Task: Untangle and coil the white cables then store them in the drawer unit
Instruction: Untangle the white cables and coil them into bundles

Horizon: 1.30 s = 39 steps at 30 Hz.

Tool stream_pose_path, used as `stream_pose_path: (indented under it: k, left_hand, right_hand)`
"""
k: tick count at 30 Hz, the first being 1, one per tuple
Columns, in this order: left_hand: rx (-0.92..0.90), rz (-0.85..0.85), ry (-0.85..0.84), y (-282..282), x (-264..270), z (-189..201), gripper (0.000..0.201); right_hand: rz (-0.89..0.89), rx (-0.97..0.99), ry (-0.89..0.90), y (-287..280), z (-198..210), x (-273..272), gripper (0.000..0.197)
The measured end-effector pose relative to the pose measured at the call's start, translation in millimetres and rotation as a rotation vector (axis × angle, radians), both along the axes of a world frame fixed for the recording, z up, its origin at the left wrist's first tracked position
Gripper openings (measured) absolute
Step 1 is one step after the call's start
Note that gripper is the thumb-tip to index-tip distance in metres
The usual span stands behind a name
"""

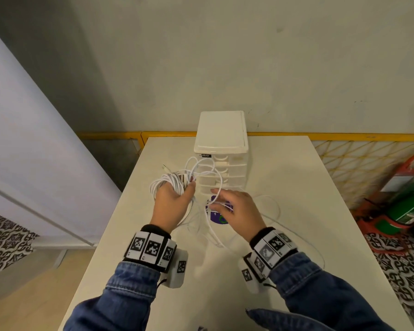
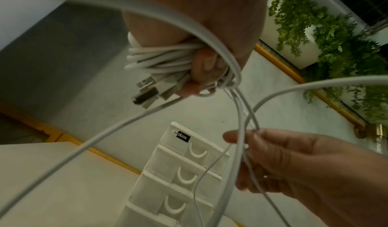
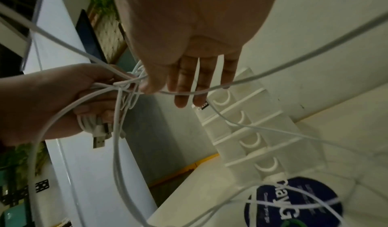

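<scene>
My left hand point(image 1: 175, 199) grips a coiled bundle of white cables point(image 1: 170, 181) above the table, left of the drawer unit. In the left wrist view its fingers point(image 2: 205, 67) wrap the bundle point(image 2: 159, 59), and USB plugs point(image 2: 147, 91) stick out. Loose strands run from the bundle to my right hand point(image 1: 232, 204), whose fingers point(image 3: 189, 81) are straight, with a strand lying across them and the thumb. More cable point(image 1: 273, 204) trails over the table to the right. The white drawer unit point(image 1: 221, 130) stands behind the hands with its drawers closed.
A round purple disc point(image 1: 219, 219) lies on the white table point(image 1: 308, 235) under my right hand. A yellow mesh fence point(image 1: 344, 149) runs behind the table. A green and red object point(image 1: 404, 206) sits on the floor at right.
</scene>
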State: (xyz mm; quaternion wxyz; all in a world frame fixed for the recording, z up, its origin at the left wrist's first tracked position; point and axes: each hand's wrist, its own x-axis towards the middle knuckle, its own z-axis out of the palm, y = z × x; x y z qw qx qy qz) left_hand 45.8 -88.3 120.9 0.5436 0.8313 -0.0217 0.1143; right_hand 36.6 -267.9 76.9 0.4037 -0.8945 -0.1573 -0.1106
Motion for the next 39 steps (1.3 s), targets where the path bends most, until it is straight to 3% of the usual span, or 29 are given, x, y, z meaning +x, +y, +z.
stream_pose_path:
  k: [3, 5, 7, 10, 15, 17, 20, 24, 26, 29, 34, 39]
  left_hand:
    - [0.018, 0.014, -0.014, 7, 0, -2, 0.066]
    - [0.028, 0.05, -0.034, 14, 2, -1, 0.059]
    - [0.014, 0.107, -0.034, 23, 4, 3, 0.043]
    - [-0.035, 0.164, -0.001, 34, 7, 6, 0.035]
    - [0.03, 0.118, 0.047, 30, 9, 0, 0.042]
    - [0.09, 0.057, 0.049, 21, 11, -2, 0.027]
    - [0.128, -0.027, 0.053, 10, 9, -2, 0.019]
    - [0.119, -0.076, 0.038, 2, 6, -1, 0.018]
    - [0.095, -0.103, 0.029, 4, 5, -1, 0.015]
    - [0.112, -0.107, 0.052, 12, 4, -3, 0.022]
    - [0.248, -0.209, 0.14, 20, 5, -10, 0.036]
    - [0.254, -0.318, 0.144, 19, 6, -4, 0.023]
  right_hand:
    - [0.006, 0.028, 0.066, -5, -11, 0, 0.025]
    - [-0.162, 0.048, 0.123, -20, -20, 2, 0.02]
    - [-0.369, 0.062, 0.186, -44, -32, 4, 0.022]
    - [-0.556, -0.127, 0.362, -80, -52, 3, 0.03]
    - [-0.552, -0.231, 0.609, -89, -73, -6, 0.043]
    - [-0.523, -0.279, 0.509, -76, -67, -4, 0.051]
    - [-0.407, -0.008, 0.24, -49, -34, -1, 0.038]
    - [-0.045, 0.329, 0.46, -11, 9, -4, 0.019]
    - [0.01, 0.458, 0.492, -2, 12, -5, 0.026]
    - [-0.116, 0.533, 0.375, -8, 12, 0, 0.037]
    - [-0.284, 0.52, 0.182, -34, 17, 11, 0.024]
    - [-0.401, 0.525, 0.089, -51, 18, 14, 0.029]
